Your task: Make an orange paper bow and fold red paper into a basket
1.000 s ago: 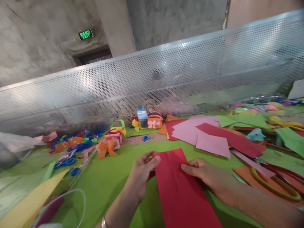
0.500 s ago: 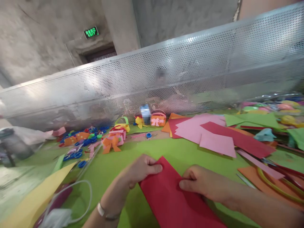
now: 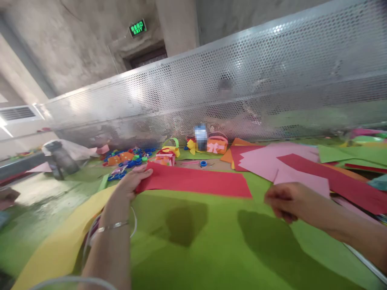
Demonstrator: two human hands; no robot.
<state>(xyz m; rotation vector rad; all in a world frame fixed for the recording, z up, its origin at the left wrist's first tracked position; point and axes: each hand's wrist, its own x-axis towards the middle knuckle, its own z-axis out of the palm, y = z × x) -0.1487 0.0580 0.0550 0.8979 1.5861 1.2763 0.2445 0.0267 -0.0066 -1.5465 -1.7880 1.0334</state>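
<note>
Hands (image 3: pixel 286 201), two, left hand (image 3: pixel 132 183) holding one red strip (image 3: pixel 199 181)

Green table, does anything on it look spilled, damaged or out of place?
Nothing looks clearly spilled or torn. The pink sheets on the right look untidy, though: they overlap at uneven angles, with a red strip slanting across them. The red sheet in the left hand looks intact.

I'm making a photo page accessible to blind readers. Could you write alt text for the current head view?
A person's left hand holds one end of a red paper strip above a green work surface; the right hand, fingers curled, is apart from it. Beyond are pink paper and a perforated metal panel.
</note>
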